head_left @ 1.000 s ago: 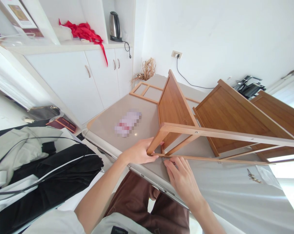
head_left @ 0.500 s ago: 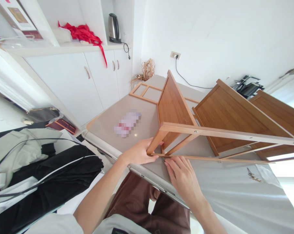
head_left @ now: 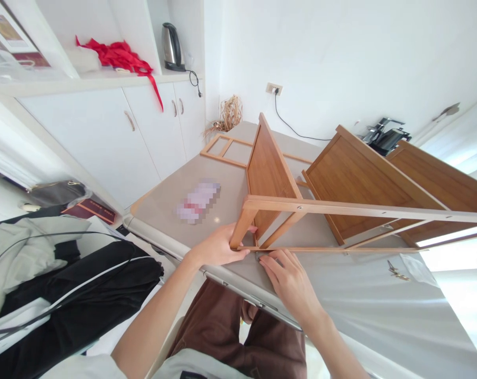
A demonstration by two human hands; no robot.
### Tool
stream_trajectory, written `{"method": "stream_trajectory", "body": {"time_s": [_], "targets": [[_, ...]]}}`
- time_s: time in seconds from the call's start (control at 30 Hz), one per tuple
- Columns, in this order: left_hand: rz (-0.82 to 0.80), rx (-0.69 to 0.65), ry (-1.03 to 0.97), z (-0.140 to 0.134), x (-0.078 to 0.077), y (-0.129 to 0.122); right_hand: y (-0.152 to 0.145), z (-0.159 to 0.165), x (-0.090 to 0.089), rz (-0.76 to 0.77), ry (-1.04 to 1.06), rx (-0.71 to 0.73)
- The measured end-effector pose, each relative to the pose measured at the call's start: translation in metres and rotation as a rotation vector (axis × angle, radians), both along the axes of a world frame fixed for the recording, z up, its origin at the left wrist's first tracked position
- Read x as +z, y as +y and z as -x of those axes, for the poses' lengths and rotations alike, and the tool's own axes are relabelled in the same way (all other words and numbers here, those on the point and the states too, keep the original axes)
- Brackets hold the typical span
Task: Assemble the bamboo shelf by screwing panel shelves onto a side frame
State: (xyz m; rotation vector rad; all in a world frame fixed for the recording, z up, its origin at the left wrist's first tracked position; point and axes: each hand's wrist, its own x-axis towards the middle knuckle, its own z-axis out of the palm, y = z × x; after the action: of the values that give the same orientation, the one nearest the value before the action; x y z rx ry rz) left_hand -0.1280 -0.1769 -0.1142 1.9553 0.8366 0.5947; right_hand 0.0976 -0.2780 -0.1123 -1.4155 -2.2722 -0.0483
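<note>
A brown wooden shelf unit [head_left: 272, 171] lies on its side on the grey table [head_left: 163, 210], its boards standing on edge. At its near left corner, my left hand [head_left: 218, 246] is closed around the end of the frame, thumb on the near side and fingers partly hidden behind the wood. Just right of it, my right hand [head_left: 288, 273] pinches a thin bent metal hex key [head_left: 258, 256] at the lower rail. Most of the key is covered by my fingers, and its tip meets the rail near the corner.
Small metal screws [head_left: 397, 270] and a clear plastic bag [head_left: 419, 269] lie at the right. A blurred packet [head_left: 198, 201] sits on the left of the table. A black appliance [head_left: 386, 136] stands behind the shelf. Dark clothes [head_left: 116, 279] are piled at the left.
The whole view has shifted, so the shelf and table appear slightly further left. Both hands keep their places on the corner, with the right fingers turned slightly and more of the hex key showing.
</note>
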Motion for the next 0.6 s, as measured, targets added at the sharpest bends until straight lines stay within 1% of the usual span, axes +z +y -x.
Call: {"method": "stream_trajectory", "body": {"time_s": [0.33, 0.5, 0.6], "targets": [[-0.002, 0.003, -0.004, -0.0002, 0.0030, -0.0001, -0.0040, -0.0046, 0.0024, -0.009, -0.079, 0.063], [0.010, -0.008, -0.038, -0.0001, 0.0029, -0.0010, -0.0066, -0.0023, 0.0013, -0.043, -0.122, 0.017], [-0.007, 0.003, -0.018, -0.0002, 0.0046, -0.0013, -0.0054, 0.0005, -0.0003, -0.062, -0.136, 0.002]]}}
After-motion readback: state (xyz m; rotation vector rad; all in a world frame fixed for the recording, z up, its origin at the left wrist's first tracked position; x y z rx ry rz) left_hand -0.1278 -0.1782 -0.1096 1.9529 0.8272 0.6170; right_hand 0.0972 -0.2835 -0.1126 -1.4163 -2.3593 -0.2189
